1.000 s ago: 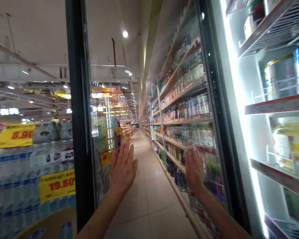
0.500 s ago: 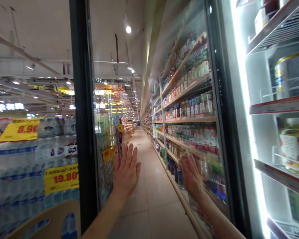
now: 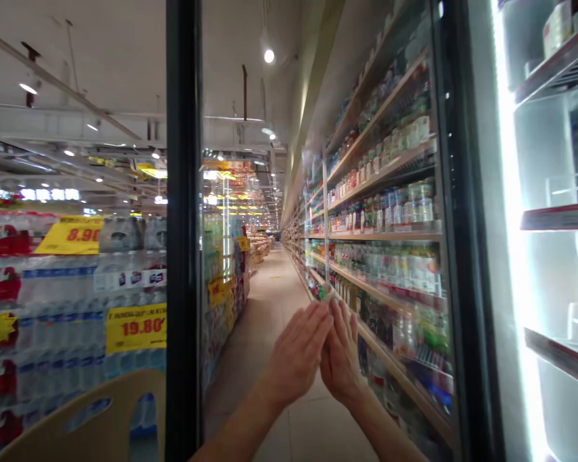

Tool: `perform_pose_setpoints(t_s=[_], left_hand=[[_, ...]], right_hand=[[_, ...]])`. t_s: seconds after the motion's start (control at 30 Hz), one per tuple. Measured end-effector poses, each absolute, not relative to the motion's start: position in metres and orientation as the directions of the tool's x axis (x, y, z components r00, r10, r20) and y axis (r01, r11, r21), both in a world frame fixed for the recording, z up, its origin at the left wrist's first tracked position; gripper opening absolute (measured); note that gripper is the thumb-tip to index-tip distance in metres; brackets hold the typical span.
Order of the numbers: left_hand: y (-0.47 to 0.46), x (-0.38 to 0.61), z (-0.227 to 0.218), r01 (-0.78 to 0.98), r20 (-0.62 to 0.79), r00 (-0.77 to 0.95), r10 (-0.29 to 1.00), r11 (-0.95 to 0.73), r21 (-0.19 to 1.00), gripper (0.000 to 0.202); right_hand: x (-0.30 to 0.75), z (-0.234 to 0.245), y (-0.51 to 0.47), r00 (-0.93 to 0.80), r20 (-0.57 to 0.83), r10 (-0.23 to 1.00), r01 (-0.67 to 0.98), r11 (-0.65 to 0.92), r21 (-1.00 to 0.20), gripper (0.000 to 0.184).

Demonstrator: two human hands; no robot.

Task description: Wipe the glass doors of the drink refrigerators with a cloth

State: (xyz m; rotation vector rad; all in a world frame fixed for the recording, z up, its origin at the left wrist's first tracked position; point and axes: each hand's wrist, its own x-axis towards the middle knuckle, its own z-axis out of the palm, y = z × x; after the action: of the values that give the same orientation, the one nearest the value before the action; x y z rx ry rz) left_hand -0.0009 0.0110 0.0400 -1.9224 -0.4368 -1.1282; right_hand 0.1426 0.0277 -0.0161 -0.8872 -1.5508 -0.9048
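Note:
I face an open glass fridge door (image 3: pixel 395 96) with a black frame (image 3: pixel 183 256). Both my hands lie against the glass, side by side and touching. My left hand (image 3: pixel 296 353) is flat with its fingers stretched out and holds nothing. My right hand (image 3: pixel 341 356) also lies flat, fingers up, and a small pale cloth (image 3: pixel 326 292) shows at its fingertips, pressed to the glass. Through the pane I see shelves of bottled drinks (image 3: pixel 390 205) along the aisle.
The lit fridge interior with wire shelves (image 3: pixel 559 218) is at the right. Stacked packs of bottled water with yellow price tags (image 3: pixel 135 327) stand at the left. A tan plastic chair back (image 3: pixel 91 417) is at the bottom left. A long tiled aisle (image 3: pixel 270 301) runs ahead.
My left hand has slid right across the glass to meet my right hand, which has shifted a little left. My view has turned left, so the door frame and fridge sit further right.

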Motion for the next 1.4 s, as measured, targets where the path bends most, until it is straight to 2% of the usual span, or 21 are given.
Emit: perform_pose_setpoints(t_s=[0.07,0.17,0.3,0.43,0.53,0.6,0.63,0.7,0.73,0.77,0.83,0.9,0.97,1.03,1.1,1.17,1.23,1.27,1.3,1.37,1.4], left_hand=[[0.013,0.018,0.035,0.631,0.843,0.532,-0.078,-0.628,-0.456,0.055],[0.018,0.042,0.025,0.737,0.873,0.488,0.003,-0.537,-0.410,0.049],[0.022,0.055,0.016,0.803,0.865,0.502,-0.021,-0.361,-0.475,0.046],[0.021,0.016,0.042,0.743,0.801,0.588,-0.112,-0.317,-0.589,0.040],[0.016,-0.029,0.067,0.838,0.891,0.451,-0.059,-0.317,-0.445,0.041],[0.010,-0.044,0.064,0.887,0.934,0.357,-0.005,-0.310,-0.341,0.042],[0.007,-0.046,0.054,0.887,0.932,0.361,0.022,-0.316,-0.336,0.042],[0.002,-0.040,0.024,0.827,0.872,0.487,0.057,-0.350,-0.439,0.041],[0.001,-0.036,0.009,0.757,0.802,0.595,0.052,-0.374,-0.537,0.042],[0.001,-0.033,-0.003,0.677,0.727,0.687,0.017,-0.380,-0.631,0.041],[0.004,-0.032,-0.006,0.607,0.661,0.750,-0.028,-0.367,-0.705,0.038],[0.009,-0.040,0.015,0.686,0.731,0.683,-0.007,-0.340,-0.644,0.041],[0.012,-0.053,0.042,0.833,0.869,0.494,0.015,-0.294,-0.468,0.044],[0.011,-0.067,0.055,0.884,0.911,0.412,0.016,-0.250,-0.395,0.046],[0.007,-0.079,0.046,0.821,0.847,0.531,0.023,-0.261,-0.508,0.045],[0.003,-0.089,0.031,0.657,0.678,0.733,0.049,-0.307,-0.689,0.045],[0.000,-0.096,0.027,0.541,0.552,0.831,0.069,-0.336,-0.771,0.045],[0.000,-0.098,0.032,0.573,0.582,0.809,0.078,-0.328,-0.752,0.045],[0.001,-0.098,0.038,0.667,0.677,0.730,0.086,-0.302,-0.681,0.046],[0.003,-0.095,0.049,0.871,0.884,0.459,0.085,-0.237,-0.430,0.048],[0.003,-0.093,0.049,0.920,0.932,0.352,0.084,-0.217,-0.328,0.050]], right_hand=[[0.148,-0.020,0.024,-0.207,0.974,0.087,0.853,0.504,0.136,0.069],[0.176,-0.035,0.023,-0.197,0.976,0.097,0.862,0.491,0.126,0.070],[0.218,-0.042,0.034,-0.128,0.990,0.065,0.909,0.406,0.091,0.063],[0.230,-0.031,0.044,0.051,0.997,-0.059,0.950,0.309,-0.030,0.059],[0.215,-0.029,0.044,-0.005,0.999,-0.038,0.948,0.319,0.017,0.059],[0.199,-0.032,0.043,-0.072,0.997,-0.007,0.935,0.347,0.070,0.060],[0.191,-0.034,0.043,-0.092,0.996,0.004,0.932,0.353,0.084,0.061],[0.180,-0.038,0.044,-0.100,0.995,0.011,0.935,0.344,0.091,0.062],[0.177,-0.039,0.044,-0.095,0.995,0.010,0.939,0.334,0.086,0.062],[0.176,-0.039,0.044,-0.089,0.996,0.005,0.942,0.326,0.082,0.063],[0.177,-0.037,0.044,-0.108,0.994,0.008,0.943,0.318,0.100,0.062],[0.179,-0.033,0.041,-0.133,0.991,0.014,0.941,0.315,0.122,0.062],[0.178,-0.026,0.037,-0.143,0.990,-0.004,0.939,0.316,0.136,0.062],[0.171,-0.017,0.032,-0.153,0.988,-0.031,0.928,0.338,0.155,0.062],[0.162,-0.008,0.028,-0.192,0.980,-0.044,0.906,0.376,0.194,0.062],[0.155,0.001,0.027,-0.229,0.973,-0.041,0.887,0.403,0.226,0.063],[0.151,0.008,0.029,-0.246,0.968,-0.040,0.880,0.409,0.241,0.063],[0.151,0.012,0.030,-0.247,0.968,-0.045,0.880,0.407,0.243,0.062],[0.151,0.014,0.032,-0.243,0.969,-0.053,0.882,0.403,0.243,0.062],[0.152,0.018,0.035,-0.228,0.971,-0.068,0.886,0.398,0.236,0.060],[0.152,0.018,0.036,-0.220,0.973,-0.072,0.888,0.398,0.230,0.060]])
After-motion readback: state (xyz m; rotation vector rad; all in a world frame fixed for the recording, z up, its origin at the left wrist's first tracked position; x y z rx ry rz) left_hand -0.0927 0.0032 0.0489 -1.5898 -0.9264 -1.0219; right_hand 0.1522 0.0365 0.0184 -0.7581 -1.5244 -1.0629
